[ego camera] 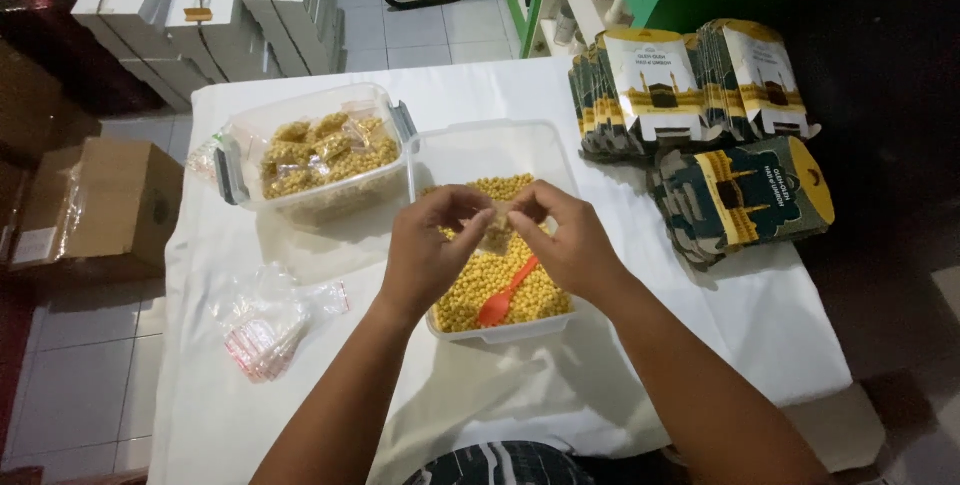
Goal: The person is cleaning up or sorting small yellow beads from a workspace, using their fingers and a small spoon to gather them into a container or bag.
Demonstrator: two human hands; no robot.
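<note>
Right now left hand (425, 245) and right hand (565, 240) pinching small clear bag (498, 228) between fingertips, hovering over tub of yellow pellets (500, 280); orange spoon (505, 295) lying just below right hand, handle slanting up toward it

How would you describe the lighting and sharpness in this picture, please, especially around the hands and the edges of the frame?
In the head view, the white-covered table is brightly lit, almost washed out; the right side and top-left corner fall into deep shadow. The left hand and right hand look slightly soft above the clear plastic tub of yellow round snacks, and the orange plastic spoon stays distinct; straight table edges bow a little, wide-angle style.
</note>
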